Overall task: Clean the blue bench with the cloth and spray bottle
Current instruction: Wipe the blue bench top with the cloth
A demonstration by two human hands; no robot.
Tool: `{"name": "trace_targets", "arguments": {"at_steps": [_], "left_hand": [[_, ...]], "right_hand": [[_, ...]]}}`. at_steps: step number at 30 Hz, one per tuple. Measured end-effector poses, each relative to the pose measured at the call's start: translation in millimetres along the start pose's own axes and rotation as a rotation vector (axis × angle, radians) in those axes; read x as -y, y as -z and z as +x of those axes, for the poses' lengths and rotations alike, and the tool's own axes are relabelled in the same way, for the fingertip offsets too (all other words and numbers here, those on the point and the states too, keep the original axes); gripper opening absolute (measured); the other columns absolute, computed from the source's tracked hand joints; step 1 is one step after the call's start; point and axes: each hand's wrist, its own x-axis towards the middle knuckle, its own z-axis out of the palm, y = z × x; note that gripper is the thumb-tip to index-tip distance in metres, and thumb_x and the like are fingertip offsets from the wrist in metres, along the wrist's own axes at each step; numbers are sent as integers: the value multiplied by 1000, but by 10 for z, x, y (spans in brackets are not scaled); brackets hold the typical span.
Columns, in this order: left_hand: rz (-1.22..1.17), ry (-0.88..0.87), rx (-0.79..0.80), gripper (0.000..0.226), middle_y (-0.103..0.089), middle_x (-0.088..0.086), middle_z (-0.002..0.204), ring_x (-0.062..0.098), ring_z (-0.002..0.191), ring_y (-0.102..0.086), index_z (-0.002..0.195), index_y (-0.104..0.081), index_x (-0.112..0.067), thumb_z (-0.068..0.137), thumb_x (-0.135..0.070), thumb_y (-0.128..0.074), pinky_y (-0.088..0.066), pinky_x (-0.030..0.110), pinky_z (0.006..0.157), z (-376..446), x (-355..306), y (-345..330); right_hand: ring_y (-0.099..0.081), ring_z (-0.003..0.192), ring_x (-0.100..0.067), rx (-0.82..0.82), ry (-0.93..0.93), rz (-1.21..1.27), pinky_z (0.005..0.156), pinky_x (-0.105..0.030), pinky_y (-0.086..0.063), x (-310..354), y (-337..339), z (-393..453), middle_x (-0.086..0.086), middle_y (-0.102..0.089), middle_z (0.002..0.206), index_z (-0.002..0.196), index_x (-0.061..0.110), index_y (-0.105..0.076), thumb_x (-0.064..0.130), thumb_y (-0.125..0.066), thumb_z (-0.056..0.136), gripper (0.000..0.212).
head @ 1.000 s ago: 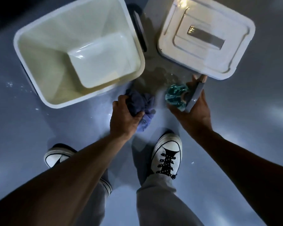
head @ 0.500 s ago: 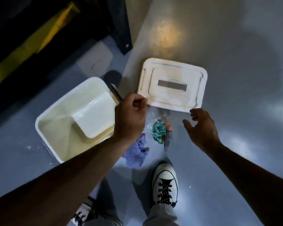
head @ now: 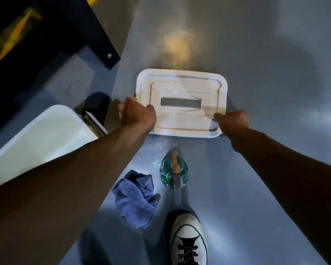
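Observation:
A crumpled blue cloth lies on the blue-grey floor near my shoe. Right beside it stands a spray bottle with teal liquid and an orange trigger, seen from above. Neither is held. Further ahead lies a white plastic lid. My left hand grips the lid's left edge and my right hand grips its near right corner.
An open white tub sits at the left, partly behind my left forearm. A dark structure with a yellow stripe fills the top left. My white sneaker stands at the bottom centre. Bare floor spreads to the right.
Both hands let go of the cloth and the spray bottle, which now rest on the floor. The hands reached forward and took hold of the white lid.

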Motion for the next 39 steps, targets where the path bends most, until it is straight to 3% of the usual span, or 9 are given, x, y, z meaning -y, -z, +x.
{"name": "trace_targets", "arguments": {"at_steps": [3,6,12,15,17,22,25,30,39], "left_hand": [[-76,83,-33,45,-62,13,139,32,115,-67,133,-64,-13,91,-27,-67,-58,39,91,116,54,-26],[-101,175,9,49,-64,10,139,30,117,-67,138,-60,-9,93,-27,-67,-51,33,81,180,30,3],[-110,227,56,61,-61,15,144,35,128,-61,139,-59,-5,86,-34,-65,-53,41,107,17,-55,210],[-151,131,69,46,-75,11,123,30,104,-72,124,-71,-6,87,-32,-67,-62,37,80,-121,-176,374],[-203,57,55,36,-76,9,121,28,103,-73,126,-72,-8,93,-23,-68,-55,25,66,-269,-261,507],[-330,22,-56,36,-73,5,121,27,109,-70,123,-65,-16,89,-21,-76,-57,36,92,-645,-212,1136],[-377,62,-113,34,-75,1,114,27,106,-70,115,-65,-21,84,-21,-78,-59,41,97,-785,44,1568],[-452,190,-152,35,-76,-6,100,30,102,-74,104,-62,-29,76,-25,-83,-62,48,91,-866,759,2104],[-390,383,-312,34,-77,0,104,26,96,-71,110,-74,-19,79,-26,-85,-56,33,79,-890,2081,2633]], "right_hand": [[-59,61,-17,-5,-13,-4,47,-21,-40,-44,-38,33,-8,-69,86,100,1,-74,22,-77,79,30],[-65,74,-20,16,-47,39,52,-24,-45,-42,-12,44,-8,-72,94,105,2,-73,24,-81,79,35],[-60,63,-10,-17,32,14,53,-21,-45,128,329,-173,-7,-72,86,94,6,-76,21,-81,81,21],[-62,61,-10,-4,85,-23,56,-22,-50,266,558,-358,-2,-74,76,81,10,-76,19,-79,80,10],[-64,62,-9,-7,98,-3,61,-26,-54,397,683,-536,1,-71,72,74,14,-70,20,-81,81,14],[-61,68,-10,11,162,6,60,-26,-49,716,870,-1059,-2,-68,80,80,15,-66,20,-81,83,16],[-58,68,-8,29,230,-37,56,-23,-43,908,772,-1383,-5,-69,90,98,11,-70,24,-82,83,23],[-64,77,-17,89,316,-115,65,-29,-50,1042,269,-1856,-3,-67,89,97,15,-66,28,-84,81,27],[-64,89,-24,209,489,-309,79,-33,-51,1063,-911,-2423,-3,-66,92,98,21,-62,28,-86,76,34]]}}
